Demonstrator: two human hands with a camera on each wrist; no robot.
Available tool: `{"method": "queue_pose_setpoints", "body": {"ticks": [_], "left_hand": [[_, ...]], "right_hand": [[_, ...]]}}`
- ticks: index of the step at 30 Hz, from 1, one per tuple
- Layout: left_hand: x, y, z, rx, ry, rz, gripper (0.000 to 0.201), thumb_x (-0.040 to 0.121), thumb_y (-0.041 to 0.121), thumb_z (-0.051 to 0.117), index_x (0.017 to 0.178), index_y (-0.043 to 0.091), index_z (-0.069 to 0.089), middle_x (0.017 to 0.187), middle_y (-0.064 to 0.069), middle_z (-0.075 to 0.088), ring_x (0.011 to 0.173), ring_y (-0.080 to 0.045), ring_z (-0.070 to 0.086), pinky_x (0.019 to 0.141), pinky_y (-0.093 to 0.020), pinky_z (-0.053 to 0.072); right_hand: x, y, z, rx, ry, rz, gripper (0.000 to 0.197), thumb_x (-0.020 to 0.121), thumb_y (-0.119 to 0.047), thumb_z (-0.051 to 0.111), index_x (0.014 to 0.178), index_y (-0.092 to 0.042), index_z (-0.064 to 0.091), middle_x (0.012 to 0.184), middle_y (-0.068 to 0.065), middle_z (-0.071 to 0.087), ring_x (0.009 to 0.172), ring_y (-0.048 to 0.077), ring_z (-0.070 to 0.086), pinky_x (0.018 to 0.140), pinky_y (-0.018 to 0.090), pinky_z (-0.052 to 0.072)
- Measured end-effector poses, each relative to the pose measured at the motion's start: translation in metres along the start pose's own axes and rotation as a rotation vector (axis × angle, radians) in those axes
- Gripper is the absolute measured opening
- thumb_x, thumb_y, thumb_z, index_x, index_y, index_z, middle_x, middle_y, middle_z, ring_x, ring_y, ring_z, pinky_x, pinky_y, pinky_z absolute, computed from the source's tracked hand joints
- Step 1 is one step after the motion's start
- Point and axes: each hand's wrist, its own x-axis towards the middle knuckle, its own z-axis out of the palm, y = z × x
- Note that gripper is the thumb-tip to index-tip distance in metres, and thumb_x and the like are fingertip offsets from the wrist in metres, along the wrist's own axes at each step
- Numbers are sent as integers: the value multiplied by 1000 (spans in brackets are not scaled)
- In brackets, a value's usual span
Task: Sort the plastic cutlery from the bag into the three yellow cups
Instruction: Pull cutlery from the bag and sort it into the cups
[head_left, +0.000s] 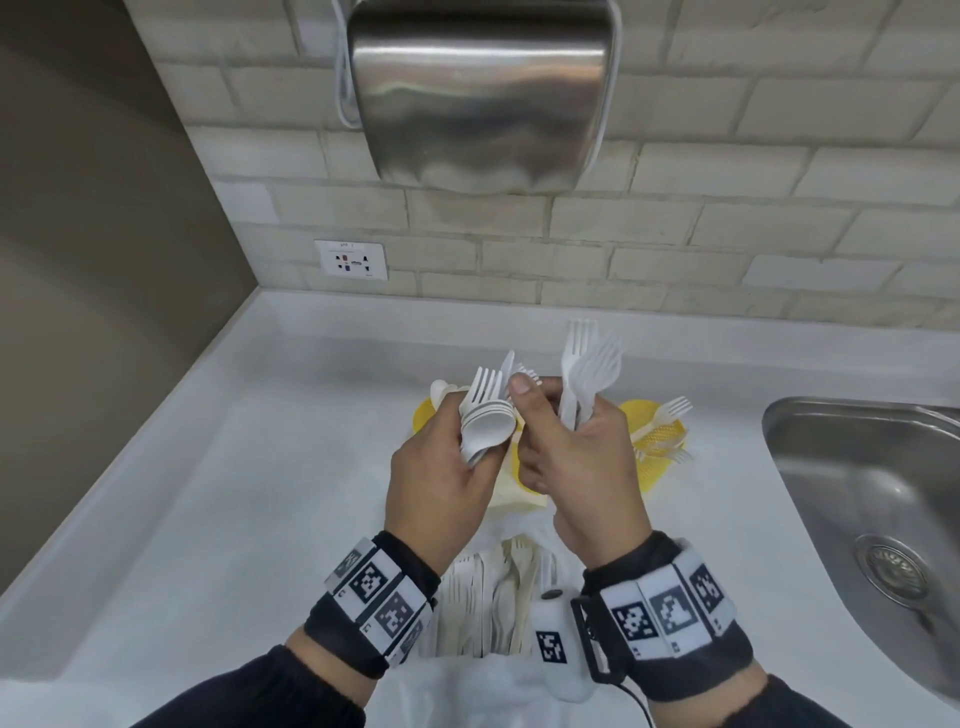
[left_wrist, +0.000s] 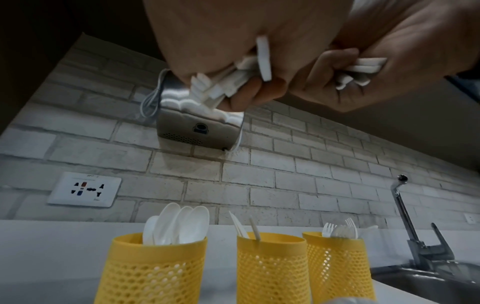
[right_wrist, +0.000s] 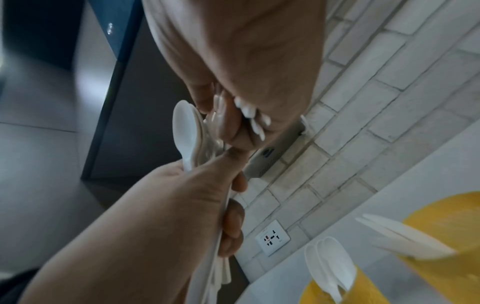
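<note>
My left hand (head_left: 457, 457) grips a mixed bundle of white plastic cutlery (head_left: 485, 418): spoons, a fork and a knife. My right hand (head_left: 566, 436) holds several forks (head_left: 584, 369) upright in its curled fingers, while its thumb and forefinger pinch the tines of a fork (head_left: 527, 373) in the left bundle. Both hands hover above three yellow mesh cups. The left cup (left_wrist: 155, 267) holds spoons, the middle cup (left_wrist: 272, 267) knives, the right cup (left_wrist: 337, 263) forks. The clear bag (head_left: 488, 597) with more cutlery lies below my wrists.
A steel sink (head_left: 857, 499) is set into the white worktop (head_left: 234, 493) on the right, with a tap (left_wrist: 405, 216) behind it. A metal hand dryer (head_left: 478, 88) hangs on the brick wall above the cups. A wall socket (head_left: 351, 260) sits at the left.
</note>
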Motion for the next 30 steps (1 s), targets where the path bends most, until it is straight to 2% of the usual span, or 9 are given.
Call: {"method": "queue_pose_setpoints", "body": {"ticks": [5,8,15,17,19,21,24,27,30], "left_hand": [[0,-3,-1,5,-10,0,27,94,36,72,111,41,51,90,14,70,78,-14,65,66,-29,50],[1,-5,1,3,-26,-12,27,93,36,72,108,43,51,87,15,69,77,-15,65,65,-31,50],[4,-7,2,-26,-101,2,25,94,31,71,108,38,52,87,14,67,78,-14,65,68,-38,54],[3,-9,3,3,-102,10,24,94,32,70,109,37,53,87,13,68,77,-14,64,68,-39,55],[3,-9,3,60,-107,37,27,93,33,68,113,38,50,86,14,67,72,-11,60,65,-36,54],[2,-8,2,81,-118,44,35,93,34,67,119,41,45,84,18,63,71,-8,56,62,-28,49],[1,-7,0,67,-112,46,48,93,31,71,128,44,40,87,18,64,76,-11,60,61,-27,49],[-2,-8,2,79,-104,72,47,93,31,72,126,46,43,90,17,67,76,-14,61,62,-28,50],[-3,-11,4,98,-123,76,37,94,30,71,119,44,48,82,25,58,75,-9,57,59,-23,45]], "right_hand": [[7,-4,2,-1,34,23,26,97,-15,68,73,-10,60,47,-6,37,40,12,30,42,23,26],[10,-5,4,25,72,38,31,98,-11,66,69,-11,56,46,-6,37,41,13,29,42,23,27],[13,-2,6,142,168,9,32,99,-5,59,70,-10,47,46,-5,30,41,12,25,43,22,24],[13,1,6,159,182,-2,26,99,-5,59,75,-9,49,48,-4,29,42,12,24,43,22,24],[13,4,5,141,173,-1,20,99,-8,60,80,-7,53,51,0,34,42,13,29,42,21,27],[13,7,4,84,148,-1,23,98,-9,62,78,-7,52,54,2,40,43,12,34,41,20,32],[19,7,1,29,166,-42,28,95,-10,65,71,-8,50,54,5,35,45,17,30,44,23,30],[27,4,-3,52,261,-50,34,94,-11,64,66,-13,44,50,0,29,45,19,23,45,24,27],[30,5,-7,18,251,-36,32,94,-17,66,68,-12,47,54,4,32,48,20,27,45,25,29]]}}
